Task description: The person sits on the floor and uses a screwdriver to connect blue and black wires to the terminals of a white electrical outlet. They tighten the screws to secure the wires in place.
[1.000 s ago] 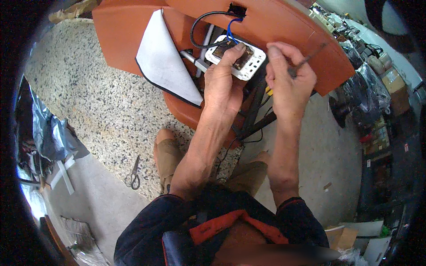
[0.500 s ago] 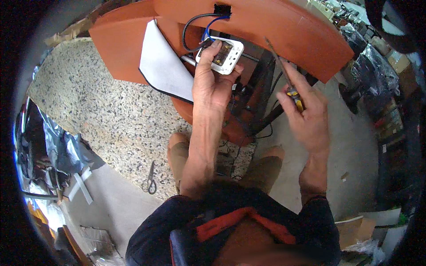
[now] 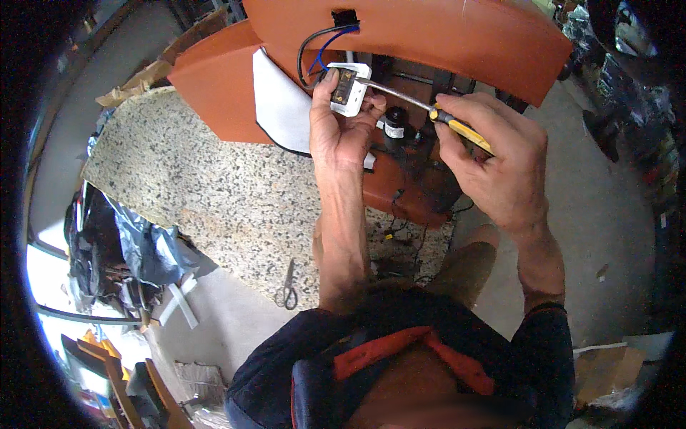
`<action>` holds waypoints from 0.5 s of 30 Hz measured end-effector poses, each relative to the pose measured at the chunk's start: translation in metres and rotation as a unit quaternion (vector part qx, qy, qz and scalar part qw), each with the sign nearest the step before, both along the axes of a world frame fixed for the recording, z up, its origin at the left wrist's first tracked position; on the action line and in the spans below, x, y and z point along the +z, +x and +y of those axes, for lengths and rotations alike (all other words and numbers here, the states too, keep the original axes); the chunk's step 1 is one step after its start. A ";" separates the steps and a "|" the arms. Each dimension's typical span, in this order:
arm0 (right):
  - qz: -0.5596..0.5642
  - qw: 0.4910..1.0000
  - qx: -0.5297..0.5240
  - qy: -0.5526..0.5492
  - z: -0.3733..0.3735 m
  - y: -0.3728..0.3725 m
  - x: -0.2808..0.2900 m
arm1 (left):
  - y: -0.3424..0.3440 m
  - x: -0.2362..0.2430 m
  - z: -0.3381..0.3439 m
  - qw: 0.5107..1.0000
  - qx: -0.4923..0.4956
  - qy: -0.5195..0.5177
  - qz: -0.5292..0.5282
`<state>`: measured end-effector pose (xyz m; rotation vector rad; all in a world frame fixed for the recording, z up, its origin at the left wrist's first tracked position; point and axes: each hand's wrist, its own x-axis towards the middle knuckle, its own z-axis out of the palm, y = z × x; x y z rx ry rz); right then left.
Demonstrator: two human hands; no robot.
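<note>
My left hand (image 3: 336,136) grips a white plastic fitting (image 3: 361,71), turned to show its dark back with brass-coloured terminals. A black cable (image 3: 302,53) and blue wires (image 3: 329,41) run to it from a square cut-out in the reddish-brown upholstered piece (image 3: 457,32). My right hand (image 3: 486,154) is closed on a yellow-and-black screwdriver (image 3: 464,129), whose metal tip is at the right part of the fitting's back. Behind, an opening shows a black cylinder (image 3: 394,123) and dark framework. A white fabric flap (image 3: 279,107) with black edging lies folded at the left.
A speckled mat (image 3: 179,164) lies beneath, with scissors (image 3: 289,289) on it. Crumpled silver sheeting (image 3: 146,247), crossed white strips (image 3: 179,307) and assorted scrap are at the left. Cardboard (image 3: 607,372) and plastic-wrapped items line the right. Loose cables hang under the upholstered piece.
My right hand has turned the screwdriver from pointing upward to pointing left, bringing its tip onto the fitting. The view has shifted, so the surroundings sit farther right.
</note>
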<state>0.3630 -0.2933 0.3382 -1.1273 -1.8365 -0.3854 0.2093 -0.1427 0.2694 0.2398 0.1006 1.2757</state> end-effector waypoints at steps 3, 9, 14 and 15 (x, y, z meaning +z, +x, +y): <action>-0.005 1.000 -0.002 0.012 0.002 -0.002 -0.001 | -0.001 0.002 0.000 1.000 -0.002 0.014 0.000; 0.017 0.999 0.013 0.037 0.008 -0.004 -0.007 | 0.001 0.003 -0.003 1.000 0.013 0.024 0.011; 0.005 1.000 0.004 0.027 0.008 -0.001 -0.008 | 0.003 0.002 -0.007 0.997 0.036 0.041 0.048; 0.002 1.000 0.001 0.025 0.008 0.000 -0.009 | 0.004 0.002 -0.007 0.997 0.042 0.041 0.053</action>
